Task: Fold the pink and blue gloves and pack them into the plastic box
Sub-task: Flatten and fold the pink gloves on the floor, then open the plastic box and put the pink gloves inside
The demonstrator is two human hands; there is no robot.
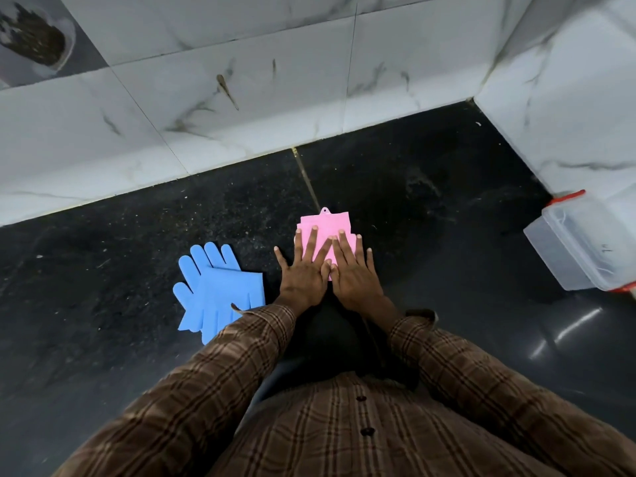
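Observation:
The pink gloves [327, 223] lie folded into a small square on the black countertop, a hanging tab at their far edge. My left hand [303, 270] and my right hand [354, 273] both press flat on the folded pink gloves, fingers spread, thumbs touching. The blue gloves [220, 290] lie flat to the left, stacked crosswise, one set of fingers pointing away and one toward me; my left sleeve covers their near right corner. The clear plastic box [581, 242] with red clips sits at the far right against the wall.
White marble-pattern wall tiles [241, 98] bound the black countertop [430, 187] at the back and on the right. A round vessel with dark contents [34, 36] shows at the top left corner. My brown checked shirt fills the foreground.

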